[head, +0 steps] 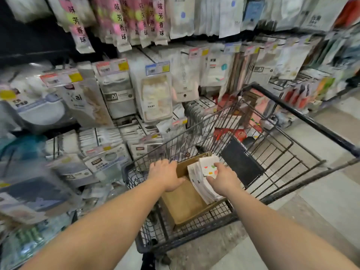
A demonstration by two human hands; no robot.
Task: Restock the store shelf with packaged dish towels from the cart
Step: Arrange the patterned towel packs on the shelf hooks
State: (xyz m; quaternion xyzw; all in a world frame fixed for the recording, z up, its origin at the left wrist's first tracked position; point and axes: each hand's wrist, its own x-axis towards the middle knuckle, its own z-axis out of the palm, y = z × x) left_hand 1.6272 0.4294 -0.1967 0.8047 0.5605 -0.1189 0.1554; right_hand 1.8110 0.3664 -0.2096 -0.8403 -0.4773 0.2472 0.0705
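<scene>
Head view, looking down into a wire shopping cart (272, 151) that stands beside a store shelf (116, 90) of hanging packaged goods. Both my bare forearms reach forward over the cart's near rim. An open cardboard box (185, 203) sits in the cart's basket, at its near left corner. A stack of packaged dish towels (202, 178) stands on edge inside the box, leaning against its right wall; the frontmost pack is white with small coloured patches.

My left hand (165, 176) lies palm down over the far left rim of the box, its fingers curled over the cardboard edge and gripping it. My right hand (224, 180) rests on the stack, thumb on the near face and fingers bent over the top edge of the front packs, pinching them. The two hands are near one another, with the box's far wall and the top of the stack between them.

A black rectangular panel (241, 162) stands tilted in the cart just to the right of the box. Red and pink packages (233, 133) lie beyond the cart's far end. The shelf carries price tags (157, 68) above white and grey packs; its left part is blurred. The floor (321, 201) at right is pale tile.
</scene>
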